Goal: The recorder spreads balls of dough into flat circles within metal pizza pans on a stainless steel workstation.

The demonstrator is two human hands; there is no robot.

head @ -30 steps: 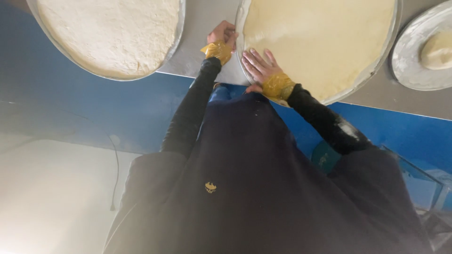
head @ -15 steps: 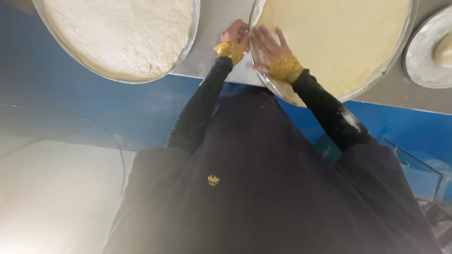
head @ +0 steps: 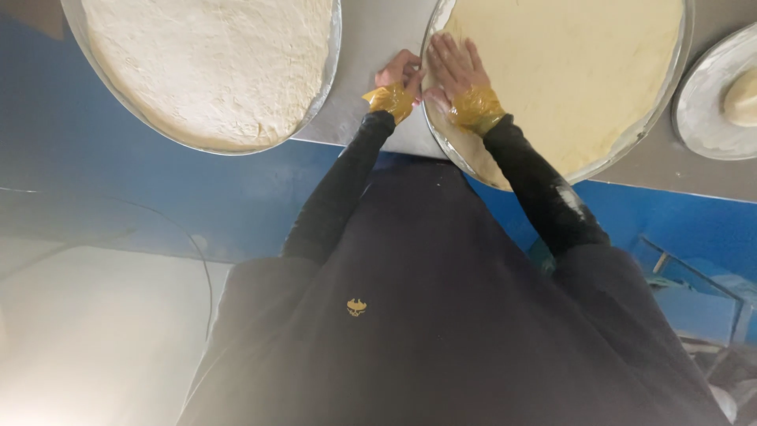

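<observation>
My right hand [head: 456, 67] lies flat with fingers spread on a pale yellow sheet of dough [head: 576, 71] that fills a large round metal pan [head: 635, 140]. It rests near the pan's left edge. My left hand [head: 398, 75] is curled at that pan's left rim, right beside the right hand, and seems to grip the rim. Yellow bands wrap both wrists above black sleeves.
A second round pan [head: 319, 106] with whiter, rougher dough [head: 213, 63] sits to the left on the grey steel counter [head: 382, 31]. A smaller metal plate [head: 702, 118] with a lump of dough [head: 745, 99] is at the far right. The counter's blue front [head: 197, 197] faces my body.
My right hand has slid from the pan's near edge further onto the yellow dough and flattened. My left hand stays at the rim.
</observation>
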